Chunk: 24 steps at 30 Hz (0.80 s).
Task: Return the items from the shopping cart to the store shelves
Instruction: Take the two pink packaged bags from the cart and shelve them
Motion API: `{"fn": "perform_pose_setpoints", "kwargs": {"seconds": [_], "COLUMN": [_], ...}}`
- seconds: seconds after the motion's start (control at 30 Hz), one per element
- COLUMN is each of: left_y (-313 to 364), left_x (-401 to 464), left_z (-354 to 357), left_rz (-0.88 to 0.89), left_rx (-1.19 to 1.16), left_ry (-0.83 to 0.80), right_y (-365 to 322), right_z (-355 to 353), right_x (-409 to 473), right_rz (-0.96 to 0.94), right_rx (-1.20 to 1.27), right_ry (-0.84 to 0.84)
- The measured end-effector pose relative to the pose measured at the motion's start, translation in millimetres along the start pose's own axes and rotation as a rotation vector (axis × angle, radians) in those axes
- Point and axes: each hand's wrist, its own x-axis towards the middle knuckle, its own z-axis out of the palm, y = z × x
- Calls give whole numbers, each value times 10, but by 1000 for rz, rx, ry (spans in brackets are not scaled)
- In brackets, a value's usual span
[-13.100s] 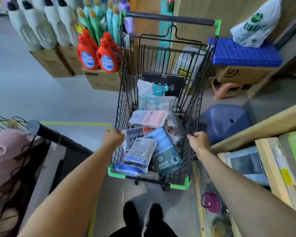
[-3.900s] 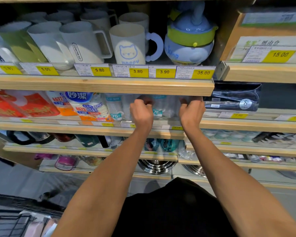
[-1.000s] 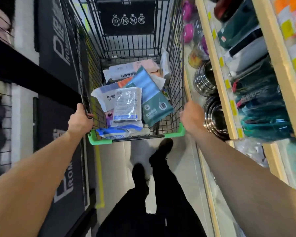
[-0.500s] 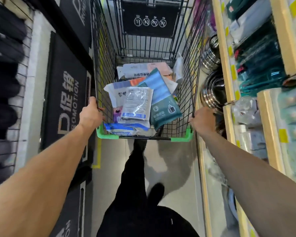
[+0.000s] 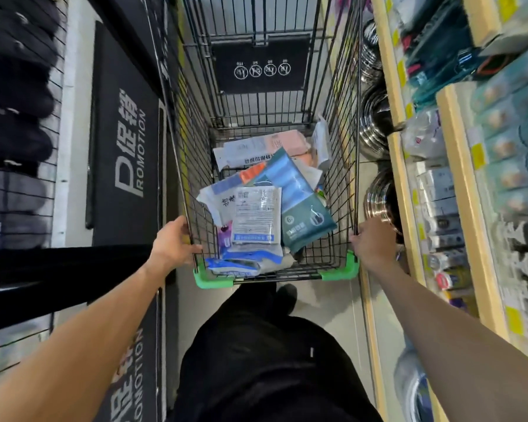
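A black wire shopping cart with green corner bumpers stands straight ahead in the aisle. My left hand grips its left rim near the close corner. My right hand grips the right rim at the opposite corner. Inside lie several flat packets: a clear-and-white pouch on top, a blue and dark green pack beside it, a pink and white pack farther in, and a blue pack at the near end.
Wooden store shelves with yellow price tags run along the right, holding boxed goods and steel bowls low down. Black promotion boards and a grid rack of dark items line the left. My legs are below the cart.
The cart and I have rolled forward along the aisle; shelf goods on the right have slid past. Both hands kept their hold on the cart's rim.
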Motion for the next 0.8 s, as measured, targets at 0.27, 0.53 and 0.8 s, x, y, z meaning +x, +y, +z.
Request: {"fn": "perform_pose_setpoints", "kwargs": {"seconds": [0.27,0.53,0.8], "left_y": [545,976,833], "left_x": [-107,841,1575], "left_z": [124,328,545], "left_rz": [527,149,13], "left_rx": [342,409,592], "left_ry": [507,24,-213], "right_y": [57,-380,-1010], "right_z": [-50,337,609], "right_x": [-425,-346,341], "right_rz": [-104,-301,-345], "right_rx": [135,329,368], "right_ry": [300,75,24]}}
